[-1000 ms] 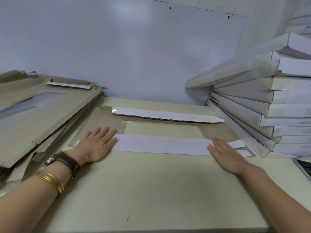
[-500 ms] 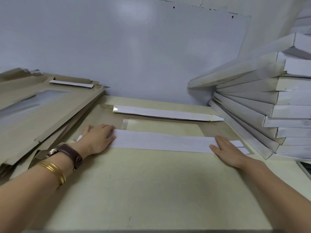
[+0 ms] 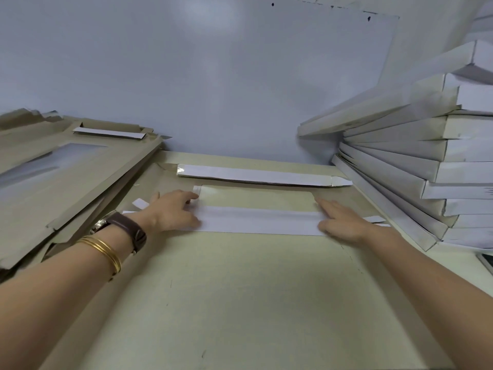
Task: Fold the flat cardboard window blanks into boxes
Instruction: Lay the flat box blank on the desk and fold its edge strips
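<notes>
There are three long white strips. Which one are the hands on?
The nearest strip: the left hand and right hand press its two ends. The far strip and the left pile's strip lie untouched.

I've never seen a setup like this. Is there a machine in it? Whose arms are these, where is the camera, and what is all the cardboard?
There is no machine here. A person works with bare hands, and the single picture comes from a wide-angle camera worn on their head, looking down. On the pale table lies one flat brown cardboard blank with a clear window. The left hand, whose wrist wears a watch and gold bangles, and the right hand press on a long white flap folded over the blank. They grip nothing. More flat blanks are piled on the left, and finished white boxes are stacked on the right.
</notes>
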Motion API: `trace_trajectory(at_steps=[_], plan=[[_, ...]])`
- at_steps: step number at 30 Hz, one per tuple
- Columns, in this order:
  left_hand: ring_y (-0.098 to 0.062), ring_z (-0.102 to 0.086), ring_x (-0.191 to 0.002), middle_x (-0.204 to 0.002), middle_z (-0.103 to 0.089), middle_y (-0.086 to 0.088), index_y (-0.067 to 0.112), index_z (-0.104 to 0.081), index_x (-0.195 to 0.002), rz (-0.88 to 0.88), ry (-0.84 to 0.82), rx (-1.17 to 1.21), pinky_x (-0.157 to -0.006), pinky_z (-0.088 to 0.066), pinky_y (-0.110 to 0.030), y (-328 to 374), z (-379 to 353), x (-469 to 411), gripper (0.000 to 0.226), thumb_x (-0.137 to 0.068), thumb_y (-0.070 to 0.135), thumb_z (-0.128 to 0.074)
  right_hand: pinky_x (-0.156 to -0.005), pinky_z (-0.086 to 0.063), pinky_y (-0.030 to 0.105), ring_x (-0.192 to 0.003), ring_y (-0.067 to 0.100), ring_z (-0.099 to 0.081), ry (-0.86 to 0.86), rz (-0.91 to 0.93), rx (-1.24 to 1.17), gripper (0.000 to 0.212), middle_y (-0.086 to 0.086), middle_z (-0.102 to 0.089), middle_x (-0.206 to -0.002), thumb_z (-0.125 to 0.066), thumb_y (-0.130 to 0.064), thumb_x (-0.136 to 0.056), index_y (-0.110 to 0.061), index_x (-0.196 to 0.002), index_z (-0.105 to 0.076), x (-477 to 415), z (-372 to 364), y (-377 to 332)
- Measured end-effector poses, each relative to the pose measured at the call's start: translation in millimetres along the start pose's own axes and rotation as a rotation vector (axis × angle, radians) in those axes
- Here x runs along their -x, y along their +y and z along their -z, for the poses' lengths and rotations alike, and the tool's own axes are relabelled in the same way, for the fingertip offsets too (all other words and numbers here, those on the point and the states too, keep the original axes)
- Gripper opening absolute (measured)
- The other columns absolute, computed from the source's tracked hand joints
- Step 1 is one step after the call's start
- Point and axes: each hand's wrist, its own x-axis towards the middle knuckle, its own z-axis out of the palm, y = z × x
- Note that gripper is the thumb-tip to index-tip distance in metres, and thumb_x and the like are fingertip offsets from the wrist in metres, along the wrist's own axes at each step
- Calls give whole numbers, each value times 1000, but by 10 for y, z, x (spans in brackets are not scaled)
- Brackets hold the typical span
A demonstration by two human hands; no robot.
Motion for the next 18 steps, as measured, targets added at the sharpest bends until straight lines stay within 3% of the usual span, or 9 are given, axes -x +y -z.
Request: trace_trajectory(at_steps=[3, 5, 8, 11, 14, 16, 18], plan=[[-22, -50, -117, -120, -49, -1, 19, -42, -142, -21, 37, 41, -108, -32, -36, 12, 31, 13, 93, -53, 45, -55, -113, -23, 39, -139, 25, -26, 16, 9, 38, 88, 3, -35, -150, -56, -34, -75, -29, -153, -16, -5, 31, -15], [-23, -51, -114, -113, -43, 0, 15, -42, -142, -44, 61, 36, -102, -39, -33, 12, 40, 1, 89, -60, 41, -65, -111, -25, 38, -137, 27, -25, 25, 6, 60, 97, 2, -37, -147, -50, -43, -62, -32, -153, -17, 6, 58, -10], [-22, -50, -111, -111, -37, 1, 13, -45, -140, -75, 104, 12, -96, -41, -29, 20, 69, -13, 76, -71, 24, -75, -107, -24, 38, -133, 25, -25, 43, 6, 63, 98, 4, -39, -137, -50, -44, -59, -33, -152, -20, 17, 74, 12], [-18, -45, -95, -106, -36, 2, 20, -52, -130, -117, 165, -91, -85, -35, -31, 70, 107, 36, 64, -70, 23, -73, -97, -25, 37, -123, 24, -26, 107, 29, 76, 92, 2, -36, -117, -59, -41, -62, -36, -148, -25, 49, 87, 14], [-17, -40, -89, -101, -36, 2, 19, -55, -114, -161, 273, -199, -77, -27, -30, 110, 115, 128, 51, -67, 23, -73, -92, -24, 35, -117, 23, -26, 197, 73, 155, 78, -2, -32, -106, -68, -36, -67, -38, -139, -37, 108, 110, 23], [-20, -44, -86, -102, -39, 0, 15, -53, -109, -192, 328, -284, -71, -30, -29, 139, 114, 186, 47, -67, 24, -74, -86, -22, 33, -109, 21, -27, 260, 102, 197, 54, -5, -31, -97, -70, -36, -69, -36, -118, -47, 162, 120, 45], [-23, -47, -82, -101, -46, -3, 11, -53, -102, -211, 366, -354, -64, -34, -30, 175, 110, 244, 42, -68, 24, -75, -83, -24, 33, -99, 16, -26, 305, 123, 214, 39, -8, -29, -90, -72, -40, -69, -34, -97, -45, 237, 131, 50]])
